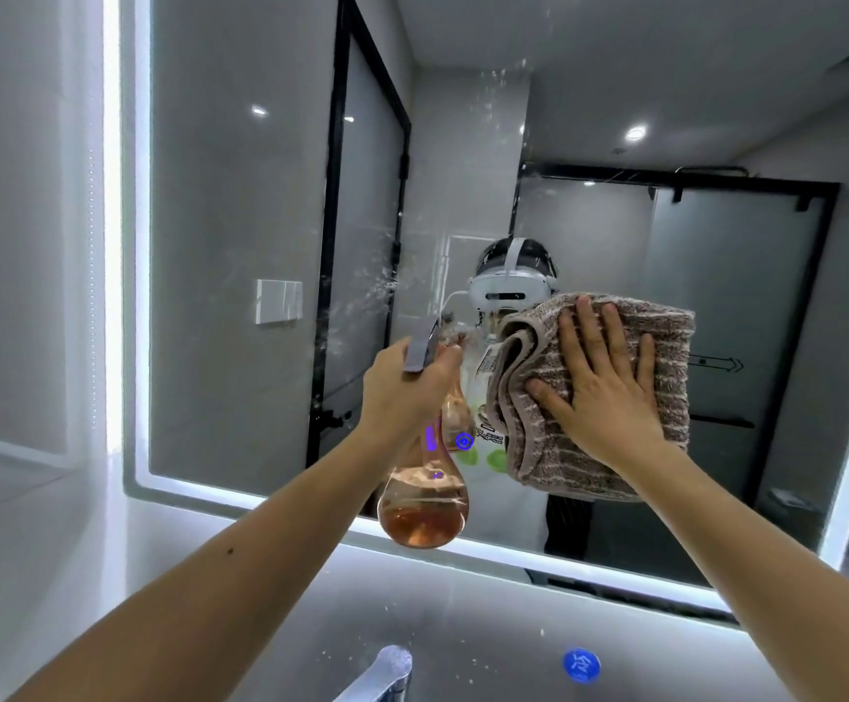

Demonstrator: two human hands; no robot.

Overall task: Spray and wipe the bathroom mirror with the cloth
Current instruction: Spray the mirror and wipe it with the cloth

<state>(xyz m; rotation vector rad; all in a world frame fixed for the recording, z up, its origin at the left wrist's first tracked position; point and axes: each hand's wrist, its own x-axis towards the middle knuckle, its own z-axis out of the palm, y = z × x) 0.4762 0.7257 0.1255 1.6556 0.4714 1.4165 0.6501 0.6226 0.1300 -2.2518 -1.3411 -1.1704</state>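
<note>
Now wiping: the right hand (pixel 602 385) presses the cloth (pixel 665 397) flat, fingers spread, on the mirror (pixel 240 245); the left hand (pixel 407 382) grips the spray bottle (pixel 425 509). Next, sweep left through the droplets (pixel 376 291).

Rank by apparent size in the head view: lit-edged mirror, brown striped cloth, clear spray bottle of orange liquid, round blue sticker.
1. Lit-edged mirror
2. Brown striped cloth
3. Clear spray bottle of orange liquid
4. Round blue sticker

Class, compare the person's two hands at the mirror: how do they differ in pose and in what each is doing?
The left hand is curled around the spray bottle, off the glass; the right hand lies flat, fingers spread, pressing the cloth on the mirror. The left hand sits lower left; the right hand further right. Both are bare and raised.
</note>
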